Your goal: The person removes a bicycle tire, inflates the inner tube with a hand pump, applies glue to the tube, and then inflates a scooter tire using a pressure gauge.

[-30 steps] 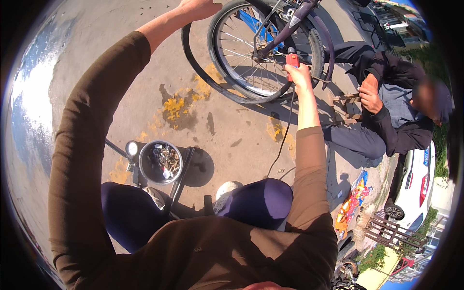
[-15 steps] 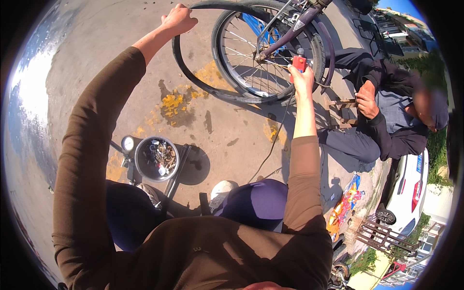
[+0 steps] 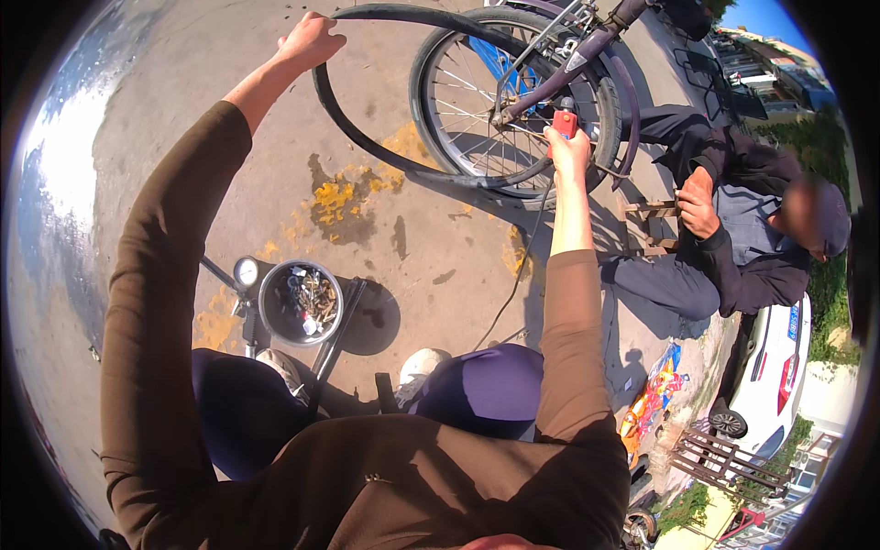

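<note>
While left hand (image 3: 312, 41) grips black tyre (image 3: 367, 137) | right hand (image 3: 568, 151) holds red tool (image 3: 565, 122) at wheel (image 3: 509, 101)

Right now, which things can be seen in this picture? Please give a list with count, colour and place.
bicycle wheel: one, black tyre with silver spokes, top centre
bicycle frame: one, purple, over the wheel
rubber tube: one, black, looped from the left hand to the wheel
red tool: one, red, at the right hand, by the wheel
round tin of small parts: one, grey, on the ground near the left knee
pressure gauge: one, white dial, left of the tin
seated person: one, dark clothes, right side
car: one, white, lower right
left hand: grips the tube, top left
right hand: holds the red tool
</note>
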Demonstrator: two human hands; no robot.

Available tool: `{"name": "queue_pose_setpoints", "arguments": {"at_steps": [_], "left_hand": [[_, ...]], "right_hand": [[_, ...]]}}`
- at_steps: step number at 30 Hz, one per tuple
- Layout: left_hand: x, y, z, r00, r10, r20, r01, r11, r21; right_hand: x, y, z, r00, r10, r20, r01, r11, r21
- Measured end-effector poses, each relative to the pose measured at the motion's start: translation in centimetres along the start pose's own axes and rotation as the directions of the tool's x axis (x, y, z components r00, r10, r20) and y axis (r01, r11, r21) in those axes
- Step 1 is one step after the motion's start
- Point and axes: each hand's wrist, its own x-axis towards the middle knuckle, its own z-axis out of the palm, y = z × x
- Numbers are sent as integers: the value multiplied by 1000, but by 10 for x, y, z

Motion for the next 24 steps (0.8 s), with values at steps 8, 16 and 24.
{"name": "queue_pose_setpoints", "arguments": {"at_steps": [8, 16, 24], "left_hand": [[-12, -37, -4, 998, -61, -10, 61, 998, 27], [-45, -88, -27, 986, -67, 155, 102, 968, -229], [-104, -80, -18, 959, -197, 205, 266, 875, -404]], "right_hand": [[-8, 2, 4, 996, -24, -87, 31, 996, 82], [4, -25, 15, 1000, 14, 11, -17, 731, 683], [0, -19, 4, 990, -109, -87, 139, 728, 671]]}}
